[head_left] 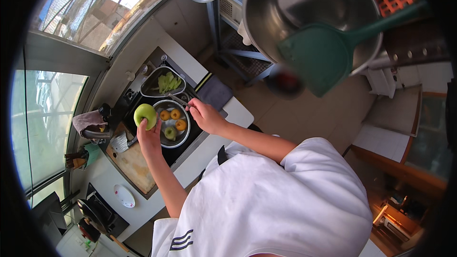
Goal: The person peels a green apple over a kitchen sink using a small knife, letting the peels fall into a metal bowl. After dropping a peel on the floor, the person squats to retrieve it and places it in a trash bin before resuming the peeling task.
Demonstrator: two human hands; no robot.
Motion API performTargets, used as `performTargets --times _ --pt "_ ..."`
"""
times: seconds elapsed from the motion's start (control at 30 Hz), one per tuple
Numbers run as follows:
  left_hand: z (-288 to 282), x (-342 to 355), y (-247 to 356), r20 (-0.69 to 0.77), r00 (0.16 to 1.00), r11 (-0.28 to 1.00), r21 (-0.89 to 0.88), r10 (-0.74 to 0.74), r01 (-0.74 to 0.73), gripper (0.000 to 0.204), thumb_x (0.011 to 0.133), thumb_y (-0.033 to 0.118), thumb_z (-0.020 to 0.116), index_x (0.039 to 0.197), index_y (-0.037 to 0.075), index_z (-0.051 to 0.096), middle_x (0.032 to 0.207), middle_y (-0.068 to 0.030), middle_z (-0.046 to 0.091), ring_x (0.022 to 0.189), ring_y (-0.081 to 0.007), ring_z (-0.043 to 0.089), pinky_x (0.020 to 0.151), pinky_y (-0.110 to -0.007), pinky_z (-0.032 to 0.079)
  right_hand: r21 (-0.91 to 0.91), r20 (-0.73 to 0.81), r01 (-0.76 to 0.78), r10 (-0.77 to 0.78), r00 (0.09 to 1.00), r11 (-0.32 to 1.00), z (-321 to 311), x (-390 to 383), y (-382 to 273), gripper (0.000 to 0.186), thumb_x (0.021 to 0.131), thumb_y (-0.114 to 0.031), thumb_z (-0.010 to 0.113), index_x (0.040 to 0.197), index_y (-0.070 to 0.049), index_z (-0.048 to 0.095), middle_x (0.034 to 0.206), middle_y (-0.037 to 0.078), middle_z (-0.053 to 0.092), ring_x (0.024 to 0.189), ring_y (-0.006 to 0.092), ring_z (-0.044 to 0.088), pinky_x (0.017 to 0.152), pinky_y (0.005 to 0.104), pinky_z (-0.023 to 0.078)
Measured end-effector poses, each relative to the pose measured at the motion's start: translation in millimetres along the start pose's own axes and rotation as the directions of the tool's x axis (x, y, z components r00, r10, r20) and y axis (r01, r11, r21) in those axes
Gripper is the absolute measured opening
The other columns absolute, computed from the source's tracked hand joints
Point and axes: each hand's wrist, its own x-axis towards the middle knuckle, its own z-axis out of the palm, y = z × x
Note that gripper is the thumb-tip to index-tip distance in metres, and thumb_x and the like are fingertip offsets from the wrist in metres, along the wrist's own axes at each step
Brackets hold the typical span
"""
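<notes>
My left hand (150, 139) is closed around a green apple (144, 112), holding it above the sink's near edge. In my right hand (208, 118) is a slim metal tool (178, 99), a peeler or a small knife; its exact kind is too small to tell. The tool's tip points toward the apple, apart from it. Below and between my hands sits a round metal bowl (186, 133) with several yellow-orange fruits (181, 124) and a green fruit (170, 133) in it. Beyond it, a rounded-cornered basin (177, 71) holds pale green strips (169, 82).
Left of the bowl lies a wooden cutting board (138, 171) with a cleaver (123, 142) on it. A faucet (95, 134) draped with a cloth (88, 121) stands by the window. A white plate (124, 195) rests on the counter. A large steel pan (259, 14) and green spatula (318, 54) hang close overhead.
</notes>
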Motion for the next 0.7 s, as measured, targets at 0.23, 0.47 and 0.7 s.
performTargets --times 0.23,0.47,0.7 --pt "20.2 69.3 -12.7 -0.039 0.952 0.895 0.352 0.305 -0.272 0.054 0.075 -0.001 0.077 0.123 0.000 0.053 0.108 -0.0093 0.063 0.097 -0.0190 0.064 0.085 -0.031 0.052 -0.041 -0.111 -0.027 0.023 0.994 0.999 -11.5 44.2 0.1 0.023 0.103 -0.022 0.046 0.104 -0.002 0.058 0.072 0.014 0.062 0.065 0.0302 0.064 0.060 0.0369 0.046" --pt "51.2 101.7 -7.8 0.039 0.836 0.616 0.657 0.548 -0.434 0.062 0.063 0.005 0.087 0.113 0.001 0.051 0.101 -0.0108 0.064 0.092 -0.0176 0.064 0.082 -0.029 0.052 -0.292 -0.010 0.131 -0.140 0.990 0.948 19.4 100.5 -35.3 0.025 0.104 -0.026 0.046 0.098 -0.004 0.057 0.073 0.019 0.064 0.069 0.0396 0.063 0.058 0.0472 0.046" --pt "40.1 111.2 -6.6 0.002 0.856 0.673 0.617 0.517 -0.408 0.058 0.061 0.002 0.082 0.112 0.002 0.053 0.098 -0.0090 0.065 0.089 -0.0165 0.065 0.082 -0.028 0.052 -0.527 0.103 0.130 -0.089 0.991 0.840 49.2 126.7 -21.7 0.030 0.104 -0.030 0.045 0.091 -0.005 0.055 0.064 0.020 0.060 0.063 0.0438 0.060 0.055 0.0534 0.044"
